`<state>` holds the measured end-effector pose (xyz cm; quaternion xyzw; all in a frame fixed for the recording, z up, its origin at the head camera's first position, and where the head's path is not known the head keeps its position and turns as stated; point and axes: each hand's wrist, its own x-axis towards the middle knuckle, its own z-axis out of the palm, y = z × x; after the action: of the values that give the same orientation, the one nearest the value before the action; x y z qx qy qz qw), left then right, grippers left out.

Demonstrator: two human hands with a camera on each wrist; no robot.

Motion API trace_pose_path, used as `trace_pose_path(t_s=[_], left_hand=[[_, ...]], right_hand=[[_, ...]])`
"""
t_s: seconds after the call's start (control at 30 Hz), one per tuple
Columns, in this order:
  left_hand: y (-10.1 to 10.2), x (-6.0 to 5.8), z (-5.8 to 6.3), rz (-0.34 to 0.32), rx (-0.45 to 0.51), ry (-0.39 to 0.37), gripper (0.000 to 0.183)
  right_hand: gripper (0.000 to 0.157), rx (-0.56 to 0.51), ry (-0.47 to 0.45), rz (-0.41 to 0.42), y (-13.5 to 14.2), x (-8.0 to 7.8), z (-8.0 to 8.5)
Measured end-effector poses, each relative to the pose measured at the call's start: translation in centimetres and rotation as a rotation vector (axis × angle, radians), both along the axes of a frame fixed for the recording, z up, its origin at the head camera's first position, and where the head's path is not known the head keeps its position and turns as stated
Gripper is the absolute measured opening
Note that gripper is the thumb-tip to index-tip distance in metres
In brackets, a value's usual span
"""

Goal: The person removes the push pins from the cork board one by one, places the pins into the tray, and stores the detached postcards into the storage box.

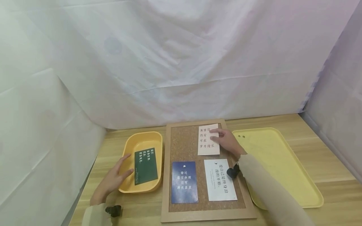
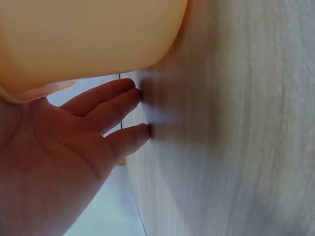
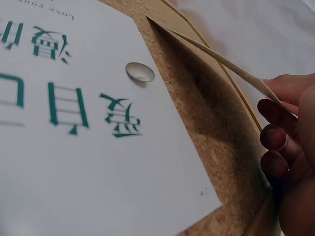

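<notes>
Nearest us, our right hand (image 1: pixel 227 142) pinches the pale card (image 1: pixel 208 139) by its right edge at the cork board's (image 1: pixel 183 147) far right corner; thin, light, bendy, best held edgewise, while our left hand (image 1: pixel 114 177) lies spread against the tub (image 1: pixel 141 141).

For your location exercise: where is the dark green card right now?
In the head view, the dark green card lies inside the orange bin, left of the cork board, beside the left hand.
</notes>
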<state>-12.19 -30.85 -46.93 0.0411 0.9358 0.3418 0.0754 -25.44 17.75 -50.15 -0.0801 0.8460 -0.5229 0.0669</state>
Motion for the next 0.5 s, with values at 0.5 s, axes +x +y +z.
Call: trace_pose_path(t_s=[0.5], left_hand=[[0.23, -0.22, 0.02, 0.003, 0.003, 0.001, 0.068]], right_hand=[[0.039, -0.076, 0.005, 0.009, -0.01, -0.28, 0.75]])
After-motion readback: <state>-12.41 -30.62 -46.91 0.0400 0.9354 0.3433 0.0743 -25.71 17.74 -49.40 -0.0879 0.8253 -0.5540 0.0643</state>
